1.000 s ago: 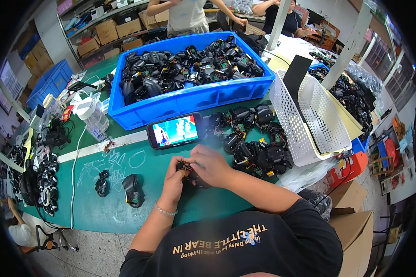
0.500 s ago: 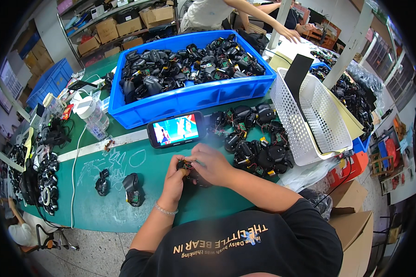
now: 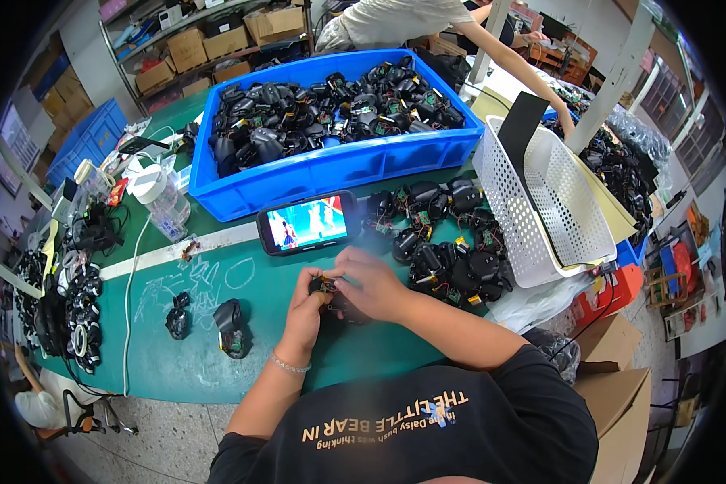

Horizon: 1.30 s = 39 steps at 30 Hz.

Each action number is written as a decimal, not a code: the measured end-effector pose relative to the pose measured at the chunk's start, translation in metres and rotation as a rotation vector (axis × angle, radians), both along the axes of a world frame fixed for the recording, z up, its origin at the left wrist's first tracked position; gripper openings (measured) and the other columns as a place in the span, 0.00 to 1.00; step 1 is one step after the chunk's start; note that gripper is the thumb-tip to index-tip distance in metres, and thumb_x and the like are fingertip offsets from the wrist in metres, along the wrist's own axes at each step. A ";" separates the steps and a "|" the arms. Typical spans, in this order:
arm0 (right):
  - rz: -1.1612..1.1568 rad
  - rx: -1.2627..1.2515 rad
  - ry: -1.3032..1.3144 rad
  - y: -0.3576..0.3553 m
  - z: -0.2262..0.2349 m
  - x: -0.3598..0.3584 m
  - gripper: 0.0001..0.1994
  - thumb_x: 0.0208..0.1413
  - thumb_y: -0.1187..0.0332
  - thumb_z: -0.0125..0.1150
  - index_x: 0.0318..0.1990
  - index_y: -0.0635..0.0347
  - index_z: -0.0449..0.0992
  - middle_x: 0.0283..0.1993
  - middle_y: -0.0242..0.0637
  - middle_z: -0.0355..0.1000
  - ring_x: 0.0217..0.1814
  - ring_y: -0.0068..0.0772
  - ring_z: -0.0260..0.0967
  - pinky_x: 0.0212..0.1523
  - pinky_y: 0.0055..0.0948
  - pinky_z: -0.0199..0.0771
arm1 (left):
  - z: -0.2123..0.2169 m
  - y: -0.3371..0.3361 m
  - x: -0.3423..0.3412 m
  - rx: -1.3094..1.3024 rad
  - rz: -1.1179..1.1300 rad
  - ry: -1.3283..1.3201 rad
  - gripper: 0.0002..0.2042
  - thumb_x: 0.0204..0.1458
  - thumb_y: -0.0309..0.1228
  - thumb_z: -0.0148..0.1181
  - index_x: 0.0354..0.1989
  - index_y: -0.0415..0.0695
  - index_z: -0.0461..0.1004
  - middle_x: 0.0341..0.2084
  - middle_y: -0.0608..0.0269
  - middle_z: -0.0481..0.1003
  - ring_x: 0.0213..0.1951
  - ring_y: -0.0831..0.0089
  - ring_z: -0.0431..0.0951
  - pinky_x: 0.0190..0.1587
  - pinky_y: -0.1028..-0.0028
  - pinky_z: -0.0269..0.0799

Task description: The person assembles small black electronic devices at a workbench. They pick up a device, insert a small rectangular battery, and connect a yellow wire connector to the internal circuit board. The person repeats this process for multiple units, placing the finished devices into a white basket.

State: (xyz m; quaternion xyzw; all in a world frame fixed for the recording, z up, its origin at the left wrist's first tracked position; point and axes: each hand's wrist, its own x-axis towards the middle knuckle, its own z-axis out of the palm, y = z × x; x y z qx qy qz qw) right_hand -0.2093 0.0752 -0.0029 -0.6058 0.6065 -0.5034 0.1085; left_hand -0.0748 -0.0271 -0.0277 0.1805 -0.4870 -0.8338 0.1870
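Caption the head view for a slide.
Both hands, left hand and right hand, grip a small black part over the green table.

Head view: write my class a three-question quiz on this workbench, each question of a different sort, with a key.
1. True or false: both hands hold one small black part.
2. What leans against the blue bin? A) phone B) bottle C) box
3. Fill in: the white basket lies to the person's ____.

Key: 1 true; 2 A, the phone; 3 right.
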 end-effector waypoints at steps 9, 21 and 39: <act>0.019 0.014 -0.012 0.002 0.004 -0.001 0.09 0.52 0.75 0.54 0.41 0.61 0.73 0.37 0.40 0.65 0.39 0.41 0.66 0.39 0.34 0.66 | -0.001 0.001 -0.001 -0.021 -0.008 -0.005 0.16 0.45 0.19 0.41 0.45 0.45 0.60 0.34 0.57 0.70 0.32 0.68 0.75 0.26 0.72 0.72; 0.036 0.008 -0.047 0.001 -0.002 -0.001 0.08 0.52 0.75 0.53 0.40 0.62 0.73 0.38 0.40 0.65 0.41 0.42 0.65 0.41 0.34 0.66 | 0.002 0.001 -0.001 -0.031 0.016 -0.012 0.16 0.43 0.19 0.42 0.43 0.42 0.60 0.33 0.56 0.70 0.31 0.67 0.74 0.25 0.71 0.72; 0.066 -0.057 -0.140 -0.001 -0.012 0.002 0.08 0.53 0.77 0.54 0.41 0.66 0.71 0.37 0.41 0.64 0.40 0.37 0.64 0.41 0.32 0.64 | -0.004 0.001 -0.002 -0.072 0.006 0.014 0.16 0.45 0.19 0.42 0.44 0.42 0.58 0.34 0.54 0.71 0.30 0.67 0.74 0.26 0.72 0.73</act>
